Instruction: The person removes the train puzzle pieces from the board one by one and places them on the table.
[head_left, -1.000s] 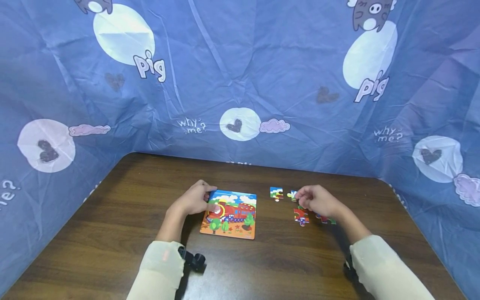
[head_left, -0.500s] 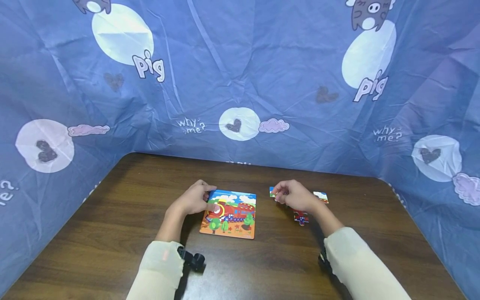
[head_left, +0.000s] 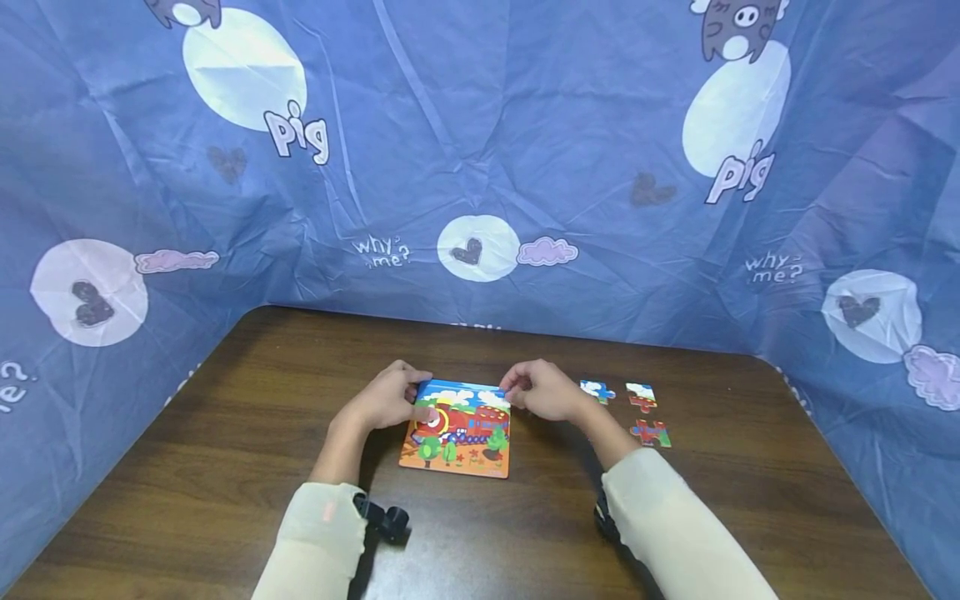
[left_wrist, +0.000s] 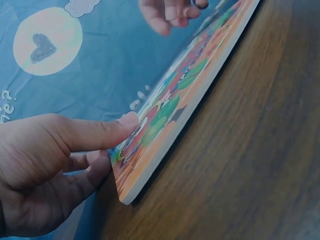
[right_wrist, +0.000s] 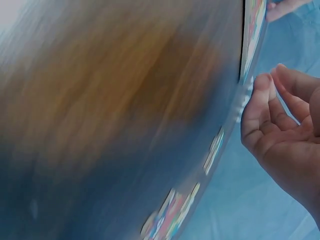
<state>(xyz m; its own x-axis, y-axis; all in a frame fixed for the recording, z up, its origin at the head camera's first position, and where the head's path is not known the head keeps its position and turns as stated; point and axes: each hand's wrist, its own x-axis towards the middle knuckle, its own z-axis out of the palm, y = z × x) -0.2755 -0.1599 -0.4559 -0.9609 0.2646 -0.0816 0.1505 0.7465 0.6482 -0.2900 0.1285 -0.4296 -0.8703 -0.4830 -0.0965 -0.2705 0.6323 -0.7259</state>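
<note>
My left hand [head_left: 384, 398] grips the left edge of a square train picture puzzle [head_left: 468, 462] lying on the table. In the left wrist view its thumb [left_wrist: 102, 132] lies on the printed face, with the other fingers beneath the edge. My right hand [head_left: 543, 392] is at the puzzle's upper right corner, its fingers loosely bent; nothing shows between them in the right wrist view. Whether they touch the corner is hard to tell. Right of that hand lie a blue cloud piece [head_left: 595, 390], a white and red piece [head_left: 641, 396] and a red and green piece [head_left: 652, 433].
All of it lies on a brown wooden table [head_left: 247, 433]. A blue printed curtain [head_left: 480, 142] stands behind and at both sides. My right hand and forearm cover part of the table beside the pieces.
My right hand has moved left, away from the loose pieces and over to the puzzle's upper right corner. The left hand and the puzzle have stayed in place.
</note>
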